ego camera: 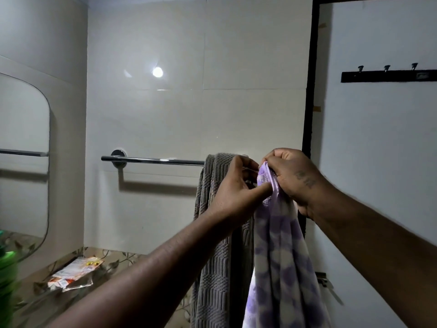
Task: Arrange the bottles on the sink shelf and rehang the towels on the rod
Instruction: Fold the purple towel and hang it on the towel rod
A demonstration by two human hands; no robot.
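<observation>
**Purple towel gathered at the rod**

Soft purple-and-white cloth, mottled like tie-dye, makes up the purple towel (281, 256), which hangs in long loose folds from a bunched top edge held up at the right end of the rod (153, 160). The right hand (293, 176) is closed in a fist around that bunched edge, knuckles toward the camera. The left hand (236, 192) pinches the same edge from the other side, thumb pressed against the cloth and fingers curled behind it. Whether the cloth already lies over the rod cannot be told, since both hands cover that spot.

Just to the left, touching the purple folds, the grey towel (217, 256) is draped over the rod and hangs straight down; its weave is thick and ribbed, with blocks of raised ridges running in different directions.

The rod itself is a slim, round, polished metal bar fixed by a round mount to glossy pale wall tiles (165, 114), which reflect a bright lamp spot. Further left a mirror (23, 162) with rounded corners sits on the side wall. Below it a glass shelf (78, 280) carries a crumpled printed packet (75, 272), and a blurred green bottle (7, 280) stands at the frame's edge. On the white door at right, a dark bar of metal hooks (387, 74) is mounted.
</observation>
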